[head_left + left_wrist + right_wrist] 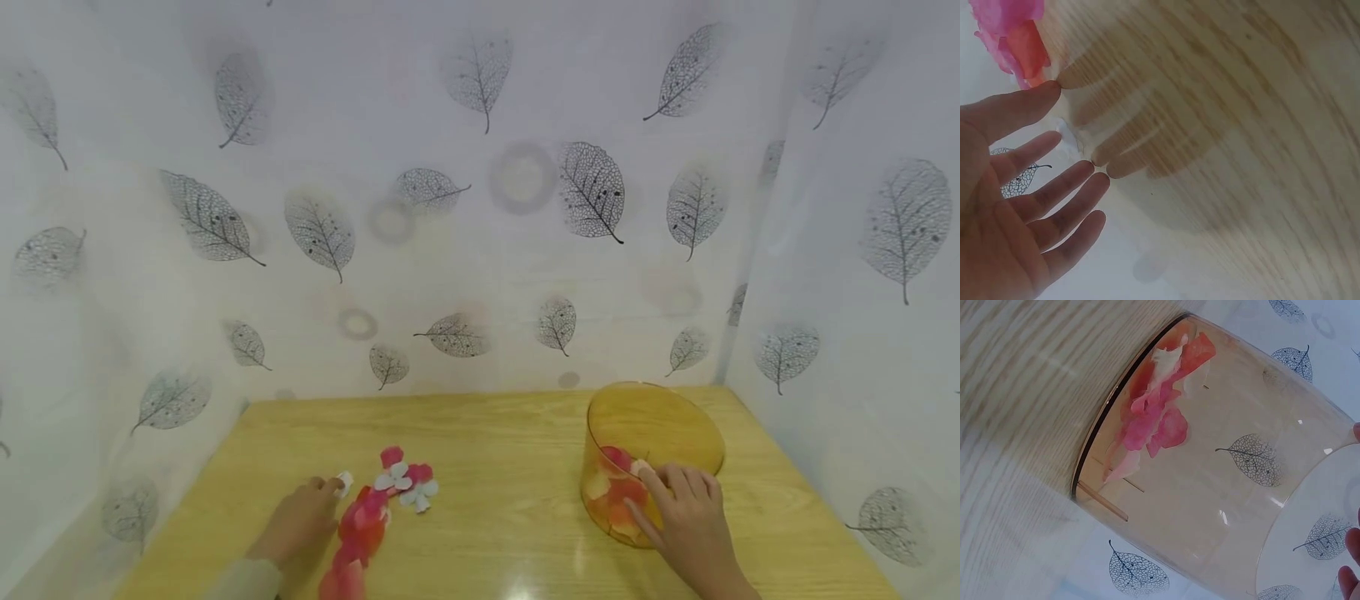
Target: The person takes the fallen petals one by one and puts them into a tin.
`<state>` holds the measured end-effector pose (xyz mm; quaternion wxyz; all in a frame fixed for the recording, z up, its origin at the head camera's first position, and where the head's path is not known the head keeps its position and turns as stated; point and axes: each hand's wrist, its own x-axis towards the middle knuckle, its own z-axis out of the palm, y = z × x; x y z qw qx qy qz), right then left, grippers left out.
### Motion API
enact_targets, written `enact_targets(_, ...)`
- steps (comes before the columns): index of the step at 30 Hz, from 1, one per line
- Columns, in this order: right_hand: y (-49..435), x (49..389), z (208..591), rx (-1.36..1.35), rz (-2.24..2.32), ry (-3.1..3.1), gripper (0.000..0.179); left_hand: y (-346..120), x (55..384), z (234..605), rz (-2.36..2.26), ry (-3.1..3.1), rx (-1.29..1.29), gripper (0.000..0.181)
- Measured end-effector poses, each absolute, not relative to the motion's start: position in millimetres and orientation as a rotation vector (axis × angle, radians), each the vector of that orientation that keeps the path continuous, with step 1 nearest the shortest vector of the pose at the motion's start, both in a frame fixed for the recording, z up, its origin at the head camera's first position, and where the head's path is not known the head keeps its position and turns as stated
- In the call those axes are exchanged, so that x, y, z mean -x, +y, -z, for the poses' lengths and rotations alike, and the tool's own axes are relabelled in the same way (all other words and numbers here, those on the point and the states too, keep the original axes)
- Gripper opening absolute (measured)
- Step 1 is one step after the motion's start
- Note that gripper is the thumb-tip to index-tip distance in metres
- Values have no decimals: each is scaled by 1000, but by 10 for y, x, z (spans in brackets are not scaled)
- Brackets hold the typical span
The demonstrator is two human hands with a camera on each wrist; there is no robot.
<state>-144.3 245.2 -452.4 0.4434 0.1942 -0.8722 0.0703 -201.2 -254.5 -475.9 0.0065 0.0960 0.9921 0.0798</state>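
My left hand (303, 515), fingers fairly straight and spread in the left wrist view, reaches down to the tabletop. Beside its fingertips lies a white petal flower (345, 483), partly hidden by the fingers in the left wrist view. At the right, my right hand (688, 518) grips the near rim of a clear amber jar (600, 525), thumb outside the wall and fingers over the opening. Pink, red and pale petals (1150, 419) lie at the jar's bottom. A pale petal (639, 467) shows by the right index fingertip; whether it is touched is unclear.
To the right of the left hand, a heap of pink and red petals (363, 529) runs toward the front. White flowers (393, 477) and pink ones lie just behind it. A leaf-patterned white curtain (495, 275) encloses the wooden table (510, 467) at the back and sides.
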Motion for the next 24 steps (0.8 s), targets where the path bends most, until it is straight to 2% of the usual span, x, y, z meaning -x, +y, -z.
enact_targets(19, 2453, 1437, 4524, -484, -193, -2157, 59, -2537, 2124, 4813, -283, 3060, -293, 12)
enact_targets(24, 2447, 1434, 4532, -485, -192, -2151, 60, -2564, 2108, 4849, -285, 3096, -315, 12)
